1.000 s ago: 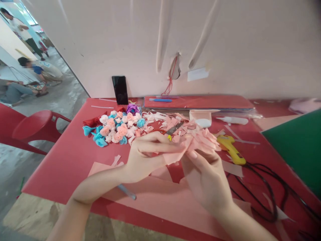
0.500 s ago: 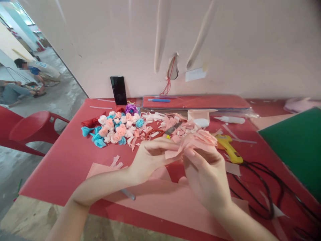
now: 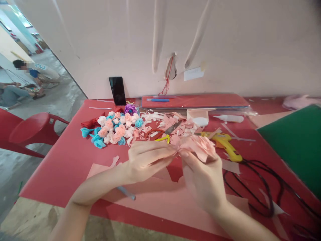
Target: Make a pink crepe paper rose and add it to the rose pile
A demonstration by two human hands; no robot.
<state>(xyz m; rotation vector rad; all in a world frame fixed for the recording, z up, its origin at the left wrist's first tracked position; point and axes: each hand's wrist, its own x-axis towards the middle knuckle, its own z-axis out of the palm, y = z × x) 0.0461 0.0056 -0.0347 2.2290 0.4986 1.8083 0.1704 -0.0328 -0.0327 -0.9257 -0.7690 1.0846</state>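
A pink paper flower [image 3: 198,145] is held between both hands above the table, its petals pointing to the right. My right hand [image 3: 204,179] grips it from below, thumb pressed on its near side. My left hand [image 3: 150,159] pinches the gathered base at the flower's left end, fingers closed together. Under the hands lies a large sheet of pink paper [image 3: 160,201] with cut-outs in its far edge. Behind the flower are pink paper scraps [image 3: 173,122] and scissors with red handles [image 3: 155,134]. A yellow glue gun [image 3: 229,147] rests just right of my right hand.
Finished pink, white and blue paper flowers [image 3: 112,129] are heaped at the left. A phone [image 3: 117,91] leans on the wall behind them. Black cable [image 3: 265,187] loops over the right side, near a green board [image 3: 293,144]. Two people sit on the floor far left.
My left hand has shifted slightly left and now pinches the flower's base, where a loose paper edge showed before. The flower has turned a little in my right hand.
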